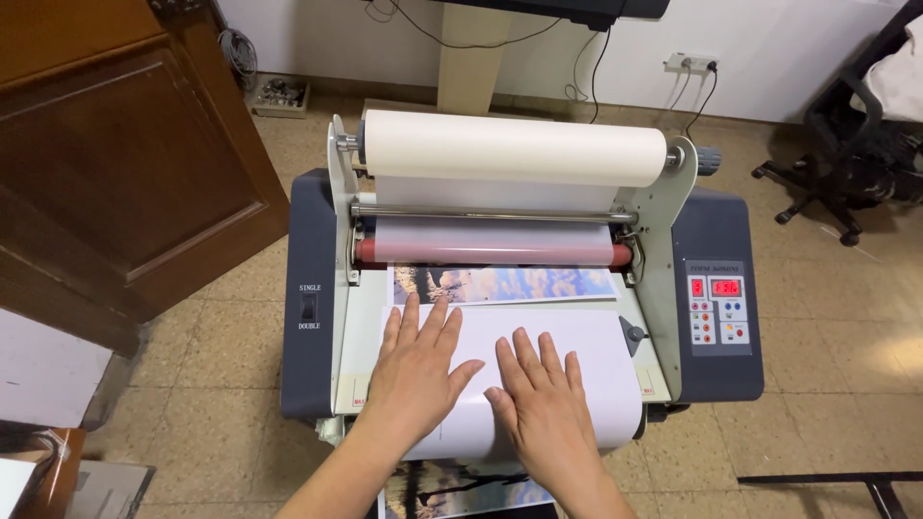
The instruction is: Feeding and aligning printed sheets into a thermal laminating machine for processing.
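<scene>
My left hand (418, 363) and my right hand (540, 396) lie flat, fingers spread, on a white sheet (586, 348) resting on the feed tray of a roll laminator (312, 365). Ahead of the sheet, a printed landscape photo (505, 284) with sky and clouds runs under the red roller (490, 253). A large white film roll (514, 147) sits on top of the machine. Another printed photo (461, 488) hangs below the tray's front edge, partly hidden by my arms.
A control panel (719, 309) with red displays and buttons is on the laminator's right side, a switch (309, 308) on its left. A brown wooden door (115, 154) stands at left, an office chair (851, 144) at right, cables and a wall socket (690, 63) behind.
</scene>
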